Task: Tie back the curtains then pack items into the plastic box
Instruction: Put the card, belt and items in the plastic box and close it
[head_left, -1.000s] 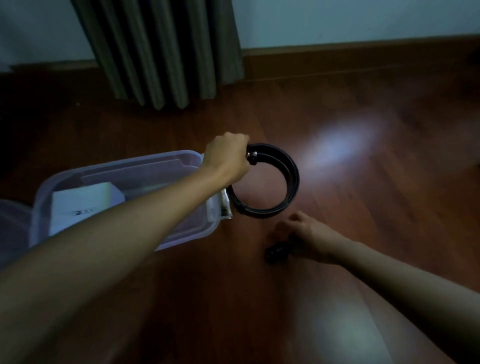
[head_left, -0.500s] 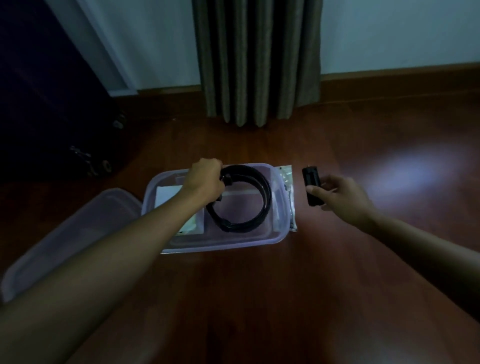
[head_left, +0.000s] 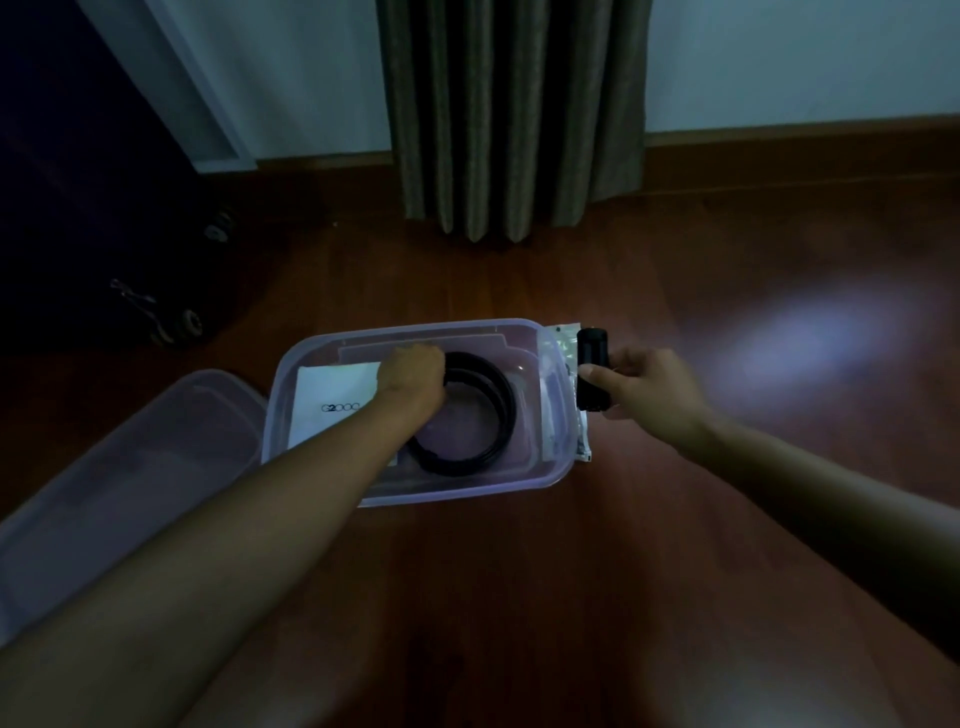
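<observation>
Translucent plastic box: coiled black belt at right end, gripped by left hand. Right hand pinches matte black cylinder outside right wall.

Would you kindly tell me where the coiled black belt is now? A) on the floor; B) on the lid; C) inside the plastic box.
C: the belt sits within the plastic box walls, gripped by the left hand; the right hand holds a black cylinder outside.
</observation>
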